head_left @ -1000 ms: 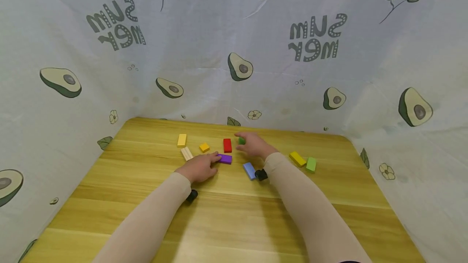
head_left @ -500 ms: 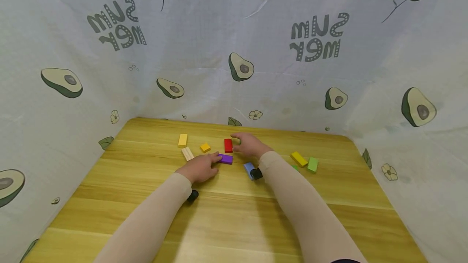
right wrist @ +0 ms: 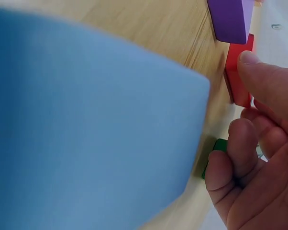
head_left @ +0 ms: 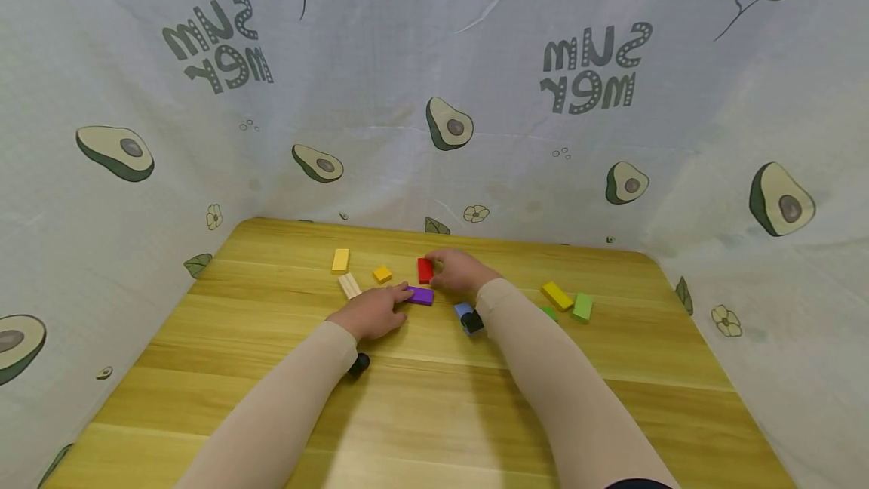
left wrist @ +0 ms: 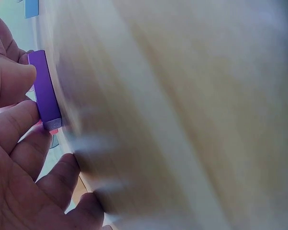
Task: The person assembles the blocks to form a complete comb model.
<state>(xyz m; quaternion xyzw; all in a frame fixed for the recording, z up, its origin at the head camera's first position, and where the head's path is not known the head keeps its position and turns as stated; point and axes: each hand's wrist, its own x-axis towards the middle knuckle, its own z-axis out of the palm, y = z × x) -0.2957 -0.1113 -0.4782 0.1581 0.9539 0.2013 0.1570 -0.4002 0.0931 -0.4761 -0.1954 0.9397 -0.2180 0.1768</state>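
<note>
My left hand (head_left: 370, 313) holds a purple block (head_left: 421, 296) on the table, thumb on one side and fingertips on the other in the left wrist view. Just behind it, my right hand (head_left: 462, 272) pinches a red block (head_left: 425, 271). The right wrist view shows the thumb against the red block's side, with the other fingers curled beyond it. A dark green block (right wrist: 221, 145) peeks out behind those fingers; the right hand covers it in the head view. Close under the right wrist lies a light blue block (head_left: 462, 309), which looms large in the right wrist view.
Left of the hands lie a pale yellow block (head_left: 341, 260), a small orange block (head_left: 382, 274) and a cream ridged block (head_left: 349, 285). To the right are a yellow block (head_left: 557, 296), a light green block (head_left: 582, 307) and another green one (head_left: 549, 313) beside the sleeve. A printed curtain surrounds the table.
My right hand has moved left from the dark green block to the red block and taken hold of it. The left hand has stayed at the purple block.
</note>
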